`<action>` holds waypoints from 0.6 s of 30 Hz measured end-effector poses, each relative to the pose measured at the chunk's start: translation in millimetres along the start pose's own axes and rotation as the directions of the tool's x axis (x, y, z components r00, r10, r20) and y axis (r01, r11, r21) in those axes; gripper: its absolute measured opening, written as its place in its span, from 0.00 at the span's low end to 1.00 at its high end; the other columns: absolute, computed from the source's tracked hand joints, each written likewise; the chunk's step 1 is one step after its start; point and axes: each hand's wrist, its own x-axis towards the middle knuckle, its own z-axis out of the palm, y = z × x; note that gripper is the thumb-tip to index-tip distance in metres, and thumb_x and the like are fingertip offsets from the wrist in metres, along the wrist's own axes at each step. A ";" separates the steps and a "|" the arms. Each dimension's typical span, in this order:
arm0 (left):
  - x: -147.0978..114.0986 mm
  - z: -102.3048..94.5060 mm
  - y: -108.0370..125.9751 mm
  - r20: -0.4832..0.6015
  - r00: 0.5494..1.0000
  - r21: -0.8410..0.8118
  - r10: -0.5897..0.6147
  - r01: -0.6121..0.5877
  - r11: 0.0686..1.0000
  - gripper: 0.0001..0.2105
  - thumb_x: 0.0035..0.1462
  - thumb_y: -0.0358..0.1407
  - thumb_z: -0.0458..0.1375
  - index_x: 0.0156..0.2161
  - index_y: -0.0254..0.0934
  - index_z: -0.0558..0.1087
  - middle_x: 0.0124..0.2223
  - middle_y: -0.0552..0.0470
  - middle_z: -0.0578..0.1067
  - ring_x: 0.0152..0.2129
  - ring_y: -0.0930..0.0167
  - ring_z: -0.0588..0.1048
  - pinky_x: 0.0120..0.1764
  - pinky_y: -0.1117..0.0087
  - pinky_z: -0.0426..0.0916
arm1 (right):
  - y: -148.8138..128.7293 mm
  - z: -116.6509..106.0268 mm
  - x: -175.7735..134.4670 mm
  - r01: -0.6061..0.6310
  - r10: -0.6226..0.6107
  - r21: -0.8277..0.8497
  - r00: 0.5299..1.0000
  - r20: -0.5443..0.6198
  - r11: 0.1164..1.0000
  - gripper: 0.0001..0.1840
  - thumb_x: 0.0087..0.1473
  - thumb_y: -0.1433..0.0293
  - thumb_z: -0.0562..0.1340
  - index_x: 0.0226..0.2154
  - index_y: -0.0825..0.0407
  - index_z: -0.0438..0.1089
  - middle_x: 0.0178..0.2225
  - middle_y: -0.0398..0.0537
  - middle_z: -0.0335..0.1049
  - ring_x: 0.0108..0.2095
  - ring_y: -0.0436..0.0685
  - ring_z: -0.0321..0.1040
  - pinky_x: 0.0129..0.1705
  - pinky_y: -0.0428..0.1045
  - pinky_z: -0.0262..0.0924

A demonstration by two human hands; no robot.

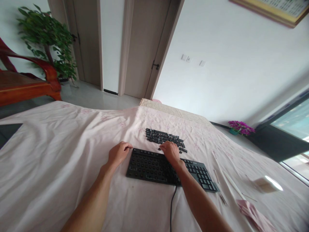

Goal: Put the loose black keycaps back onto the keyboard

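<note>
A black keyboard (149, 166) lies on the cloth. Its left and middle parts are stripped of keycaps, showing bare switches, while the number block at the right still has its caps. My left hand (119, 153) is curled at the keyboard's upper left corner, fingertips against the edge. Beyond the keyboard, loose black keycaps (160, 137) lie grouped in rough rows. My right hand (171, 150) reaches across the keyboard to the near side of these caps. Its fingers point down and close together beside a single small keycap (159, 149); whether they grip it is hidden.
A pale floral cloth (103, 135) covers the wrinkled surface. The keyboard cable (172, 206) runs toward me. At the right lie tweezers-like metal tools (222, 198), thin sticks (234, 185), a clear container (267, 184) and a pink cloth (253, 214).
</note>
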 end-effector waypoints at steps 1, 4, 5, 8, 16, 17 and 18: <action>0.1 -0.2 0.4 0.000 1.000 0.001 -0.003 0.003 1.000 0.12 0.55 0.32 0.50 0.38 0.48 0.75 0.45 0.59 0.76 0.40 0.74 0.73 0.37 0.76 0.61 | -0.5 -0.7 -0.8 0.004 -0.004 0.002 1.000 -0.005 1.000 0.10 0.56 0.65 0.59 0.35 0.43 0.76 0.37 0.42 0.73 0.41 0.52 0.65 0.42 0.46 0.49; 0.2 -0.6 1.3 -0.003 1.000 0.005 -0.008 0.008 1.000 0.12 0.55 0.32 0.51 0.38 0.48 0.75 0.45 0.60 0.76 0.39 0.74 0.73 0.36 0.76 0.61 | -1.8 -1.6 -3.3 0.024 -0.024 -0.015 1.000 -0.013 1.000 0.10 0.56 0.67 0.58 0.33 0.43 0.76 0.36 0.42 0.73 0.39 0.52 0.67 0.41 0.46 0.50; 0.2 -0.6 1.3 -0.004 1.000 0.004 -0.006 0.006 1.000 0.12 0.55 0.33 0.51 0.38 0.48 0.75 0.45 0.59 0.76 0.39 0.74 0.73 0.36 0.76 0.61 | -2.2 -1.4 -3.8 0.028 -0.028 -0.026 1.000 -0.011 0.999 0.10 0.56 0.68 0.58 0.33 0.43 0.76 0.36 0.42 0.73 0.39 0.52 0.67 0.41 0.46 0.50; -0.1 0.0 0.9 -0.002 1.000 0.005 -0.003 0.003 1.000 0.11 0.56 0.33 0.51 0.38 0.48 0.75 0.45 0.59 0.76 0.39 0.74 0.73 0.37 0.76 0.61 | -3.5 0.6 -4.3 0.037 -0.037 -0.048 0.999 0.000 0.998 0.10 0.56 0.68 0.59 0.33 0.43 0.77 0.36 0.42 0.73 0.40 0.53 0.67 0.42 0.46 0.50; 0.5 1.0 -0.1 -0.011 1.000 0.006 0.001 0.000 1.000 0.11 0.56 0.33 0.51 0.38 0.48 0.75 0.45 0.60 0.76 0.39 0.74 0.73 0.37 0.76 0.61 | -6.7 3.6 2.4 0.027 -0.023 -0.077 0.998 0.054 0.997 0.09 0.55 0.66 0.60 0.35 0.44 0.77 0.38 0.45 0.72 0.43 0.53 0.66 0.45 0.46 0.52; 0.7 1.2 -0.2 -0.011 1.000 0.006 -0.002 0.002 1.000 0.11 0.56 0.33 0.51 0.38 0.48 0.75 0.45 0.60 0.76 0.39 0.74 0.73 0.37 0.76 0.61 | -6.9 3.8 3.3 0.021 -0.017 -0.075 0.998 0.055 0.997 0.09 0.55 0.66 0.60 0.35 0.44 0.77 0.38 0.45 0.72 0.43 0.53 0.66 0.44 0.45 0.52; 0.8 1.4 -0.4 -0.010 1.000 0.007 -0.005 0.005 1.000 0.11 0.56 0.33 0.51 0.38 0.48 0.75 0.45 0.59 0.76 0.39 0.74 0.73 0.37 0.76 0.61 | -6.9 4.0 4.0 0.015 -0.012 -0.069 0.999 0.052 0.998 0.09 0.55 0.66 0.60 0.35 0.44 0.77 0.38 0.45 0.72 0.42 0.53 0.66 0.44 0.45 0.52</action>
